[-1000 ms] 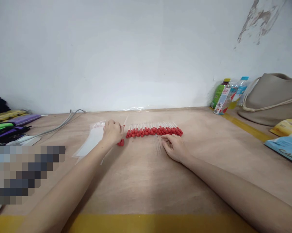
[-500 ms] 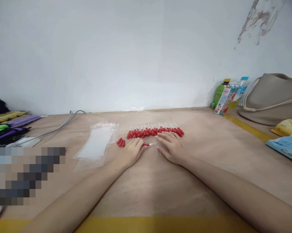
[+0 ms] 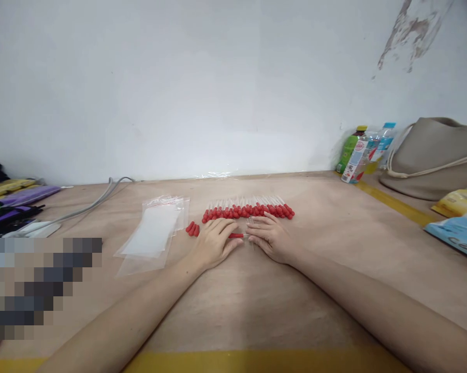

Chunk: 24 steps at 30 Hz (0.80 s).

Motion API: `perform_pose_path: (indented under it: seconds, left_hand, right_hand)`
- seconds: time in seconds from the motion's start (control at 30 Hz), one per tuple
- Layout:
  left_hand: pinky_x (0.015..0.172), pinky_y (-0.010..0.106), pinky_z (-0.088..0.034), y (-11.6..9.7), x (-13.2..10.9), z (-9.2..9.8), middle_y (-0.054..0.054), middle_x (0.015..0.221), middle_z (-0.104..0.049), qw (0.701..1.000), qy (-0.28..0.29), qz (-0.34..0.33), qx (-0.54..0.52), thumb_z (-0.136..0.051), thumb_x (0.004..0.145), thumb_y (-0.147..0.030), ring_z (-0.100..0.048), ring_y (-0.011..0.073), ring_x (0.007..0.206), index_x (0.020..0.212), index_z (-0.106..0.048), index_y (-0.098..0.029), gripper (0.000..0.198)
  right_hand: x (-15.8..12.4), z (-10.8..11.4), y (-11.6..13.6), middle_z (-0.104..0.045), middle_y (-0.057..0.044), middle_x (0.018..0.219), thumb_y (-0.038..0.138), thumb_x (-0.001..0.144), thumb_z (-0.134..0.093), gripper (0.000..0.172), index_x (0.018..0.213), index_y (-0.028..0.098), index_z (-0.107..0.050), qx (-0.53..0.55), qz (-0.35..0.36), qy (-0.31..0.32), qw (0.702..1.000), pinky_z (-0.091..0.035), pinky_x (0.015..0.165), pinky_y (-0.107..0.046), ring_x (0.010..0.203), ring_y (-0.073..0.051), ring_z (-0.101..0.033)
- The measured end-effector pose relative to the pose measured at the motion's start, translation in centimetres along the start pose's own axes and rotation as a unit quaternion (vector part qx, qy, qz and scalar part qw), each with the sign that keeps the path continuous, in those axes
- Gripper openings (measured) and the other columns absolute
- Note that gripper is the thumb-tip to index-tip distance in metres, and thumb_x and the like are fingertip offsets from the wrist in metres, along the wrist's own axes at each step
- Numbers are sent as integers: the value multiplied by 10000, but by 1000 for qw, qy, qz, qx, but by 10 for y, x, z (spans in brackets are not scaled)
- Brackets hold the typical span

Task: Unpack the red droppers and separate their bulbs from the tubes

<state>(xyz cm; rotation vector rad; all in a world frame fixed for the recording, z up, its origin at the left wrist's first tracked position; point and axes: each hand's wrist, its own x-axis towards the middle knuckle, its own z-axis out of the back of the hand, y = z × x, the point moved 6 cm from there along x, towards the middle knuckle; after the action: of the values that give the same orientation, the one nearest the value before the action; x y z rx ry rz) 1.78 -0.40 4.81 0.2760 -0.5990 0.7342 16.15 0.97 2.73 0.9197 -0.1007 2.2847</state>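
Note:
Between the thumb and fingers of my left hand (image 3: pixel 218 241) is a red rubber dropper bulb (image 3: pixel 235 235), its end pointing right. My right hand (image 3: pixel 271 238) pinches a thin clear dropper tube (image 3: pixel 246 236) that meets the bulb; most of the tube is hidden by the fingers. More clear tubes (image 3: pixel 250 220) show by the right fingertips. Just beyond both hands lies a row of droppers (image 3: pixel 249 210), red bulbs toward me and clear stems toward the wall. Several loose red bulbs (image 3: pixel 192 228) lie left of my left hand.
Clear zip bags (image 3: pixel 151 228) are stacked on the table at left, near a grey cable (image 3: pixel 97 199). Pouches (image 3: pixel 27 196) lie farther left. Bottles (image 3: pixel 355 155), a grey bag (image 3: pixel 431 155) and a blue packet (image 3: pixel 456 238) stand or lie at right.
My left hand has shifted slightly right, its thumb stretching toward the right hand. More of the red bulb shows, and less bare tube is visible between the hands.

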Motion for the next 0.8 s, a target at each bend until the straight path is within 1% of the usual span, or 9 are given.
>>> perform_pose_path:
  seconds: [0.07, 0.13, 0.27, 0.33, 0.4, 0.5, 0.57, 0.7, 0.8]
  left_hand:
    - [879, 394, -396, 0, 2, -3, 87, 1131, -572, 1000, 11, -6, -14, -466, 834, -402, -491, 231, 1079, 1033, -566, -189, 308]
    - [905, 393, -388, -1, 4, -7, 66, 1093, -604, 999, 21, -12, -36, -457, 845, -380, -495, 217, 1091, 985, -599, -202, 267]
    - [876, 358, -421, -3, 7, -9, 48, 933, -660, 997, 24, -18, -76, -427, 868, -312, -574, 172, 950, 934, -609, -191, 228]
    - [848, 351, -440, -5, 7, -8, 55, 912, -658, 996, 25, -22, -86, -418, 872, -297, -586, 167, 905, 914, -608, -184, 225]
    - [841, 354, -449, -6, 8, -7, 62, 921, -656, 995, 20, -24, -93, -420, 871, -292, -586, 171, 907, 920, -605, -183, 221]
    - [883, 368, -437, -6, 8, -7, 61, 982, -652, 995, 10, -21, -95, -448, 857, -310, -571, 180, 976, 983, -593, -188, 228]
    - [921, 376, -416, -4, 8, -9, 60, 1032, -643, 996, 14, -19, -89, -462, 850, -326, -548, 185, 1035, 1019, -583, -187, 250]
    - [994, 391, -339, -4, 7, -14, 45, 1102, -616, 996, 50, -23, -70, -422, 872, -310, -484, 179, 1134, 1023, -581, -190, 250]
    - [1027, 411, -282, -5, 6, -15, 27, 1143, -594, 994, 81, -27, -64, -384, 888, -299, -435, 177, 1183, 1016, -578, -205, 251]
  right_hand:
    - [-1, 0, 0, -632, -6, 1068, 293, 852, -475, 227, 1024, 260, -620, 0, 11, -6, 1000, -304, 996, -448, 1104, -182, -493]
    - [-1, 0, 1, -634, -9, 1063, 295, 852, -477, 229, 1029, 257, -617, 0, 21, -12, 1000, -307, 996, -448, 1102, -180, -496]
    - [0, -1, 2, -618, -32, 1093, 311, 848, -480, 264, 1081, 251, -590, 2, 26, -6, 1000, -320, 992, -460, 1120, -191, -486]
    - [1, -1, 2, -600, -51, 1123, 329, 843, -487, 299, 1112, 231, -573, 12, 20, -4, 1000, -344, 981, -458, 1137, -204, -474]
    - [1, -3, 2, -594, -60, 1131, 329, 853, -467, 310, 1127, 220, -564, 36, 20, 1, 999, -375, 968, -441, 1139, -202, -475]
    - [2, -6, 2, -591, -60, 1135, 298, 875, -424, 299, 1126, 218, -565, 64, 28, 9, 998, -398, 966, -407, 1126, -183, -489]
    - [1, -6, 4, -583, -71, 1145, 290, 875, -422, 297, 1115, 203, -574, 66, 35, 5, 997, -393, 975, -397, 1121, -179, -493]
    - [0, -3, 7, -592, -94, 1126, 266, 871, -425, 292, 1101, 176, -583, 69, 46, -9, 997, -394, 974, -402, 1106, -185, -507]
    - [-1, -3, 8, -602, -90, 1111, 243, 869, -424, 279, 1085, 179, -588, 77, 46, -10, 996, -390, 977, -407, 1077, -181, -530]
